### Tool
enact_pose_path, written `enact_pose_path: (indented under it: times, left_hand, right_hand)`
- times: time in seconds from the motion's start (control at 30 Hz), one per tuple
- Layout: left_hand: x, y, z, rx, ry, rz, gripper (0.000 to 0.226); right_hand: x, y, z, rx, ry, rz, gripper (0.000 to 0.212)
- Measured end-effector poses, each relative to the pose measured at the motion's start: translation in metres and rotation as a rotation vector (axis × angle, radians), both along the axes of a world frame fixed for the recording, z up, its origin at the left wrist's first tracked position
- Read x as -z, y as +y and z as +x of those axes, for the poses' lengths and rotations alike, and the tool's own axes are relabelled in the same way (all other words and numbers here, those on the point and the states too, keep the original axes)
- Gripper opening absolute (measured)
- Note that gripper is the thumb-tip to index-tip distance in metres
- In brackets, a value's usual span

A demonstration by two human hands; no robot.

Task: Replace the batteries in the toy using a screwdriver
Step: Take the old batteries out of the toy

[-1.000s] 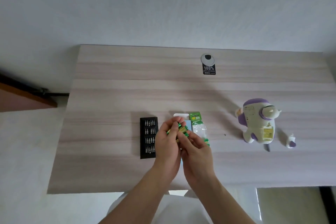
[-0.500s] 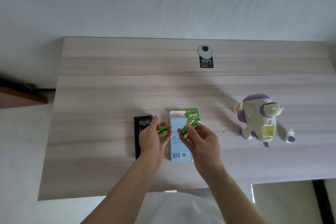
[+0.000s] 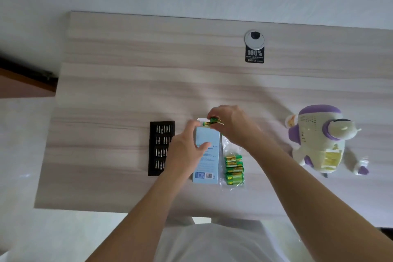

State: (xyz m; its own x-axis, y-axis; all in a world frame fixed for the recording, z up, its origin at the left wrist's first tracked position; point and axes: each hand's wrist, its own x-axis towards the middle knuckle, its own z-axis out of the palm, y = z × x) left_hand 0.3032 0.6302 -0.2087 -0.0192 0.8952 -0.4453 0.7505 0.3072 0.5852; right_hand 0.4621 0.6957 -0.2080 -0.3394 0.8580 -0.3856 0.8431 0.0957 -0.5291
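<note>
Now the left hand (image 3: 185, 152) newly grips the pale-blue cardboard box (image 3: 209, 162) mid-frame; the right hand (image 3: 235, 126) fingers (image 3: 213, 112) pinch green cylindrical batteries (image 3: 212, 122), likely stowing them.

My left hand (image 3: 185, 151), gripping the blue box (image 3: 210, 161), hides part of the bit tray (image 3: 158, 149); my right hand (image 3: 234, 125) half-covers its pinched batteries (image 3: 211, 122).

we log: table (image 3: 127, 83) wood-grain, matt, smooth | bit tray (image 3: 154, 155) blk, matt | bits (image 3: 162, 128) bare metal, shiny | box (image 3: 209, 168) lt-blue card, matt | batts (image 3: 213, 121) glossy green/gold wrap | batt pack (image 3: 234, 169) clear plastic film, crinkly | toy (image 3: 314, 134) smooth plastic, cream/purple
</note>
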Motion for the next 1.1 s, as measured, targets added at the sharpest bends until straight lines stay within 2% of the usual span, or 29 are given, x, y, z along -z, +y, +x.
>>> enact_pose_path:
  times: [0.17,0.43,0.63,0.8,0.9,1.1]
  left_hand:
    - [0.017,-0.002,-0.001,0.064,0.043,0.006,0.058]
    - [0.022,0.004,-0.004,0.05,-0.037,-0.006,0.046]
    - [0.027,0.012,-0.014,0.026,-0.208,-0.049,0.024]
    - [0.015,0.011,-0.026,-0.021,-0.416,-0.022,0.013]
    - [-0.005,0.008,-0.029,0.011,-0.503,-0.021,0.01]
    - [-0.044,0.008,-0.032,-0.082,-0.731,-0.092,0.012]
  right_hand:
    - [0.013,0.0,-0.006,-0.008,-0.068,0.006,0.022]
    - [0.017,0.005,-0.007,-0.114,-0.107,-0.004,0.019]
    - [0.006,0.006,-0.001,-0.195,-0.015,-0.065,0.02]
    - [-0.019,-0.001,0.012,-0.153,0.105,-0.005,0.02]
    - [-0.039,-0.008,0.017,-0.125,0.137,0.03,0.021]
    - [-0.077,-0.021,0.019,-0.02,0.229,0.067,0.025]
